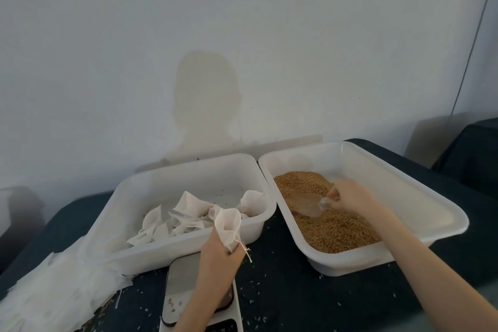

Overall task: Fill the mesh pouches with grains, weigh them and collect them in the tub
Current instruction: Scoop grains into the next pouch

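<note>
White mesh pouch (227, 224) gripped in left hand (219, 253); right hand (350, 197) clutching clear scoop (307, 203) amid grains (334, 226).

The left forearm (200, 296) hides part of the scale (183, 286), whose display runs off the bottom edge; the stack of empty pouches (54, 294) is cut off at the table's left corner.

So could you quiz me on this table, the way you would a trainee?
1. True or false: the scale has a filled pouch on it.
2. Which hand works the clear scoop in the grains?
A. left
B. right
3. Fill in: the left hand holds an empty mesh ____ by the tub of pouches.

Key: 1 false; only stray grains lie there. 2 B, the right hand. 3 pouch.
</note>
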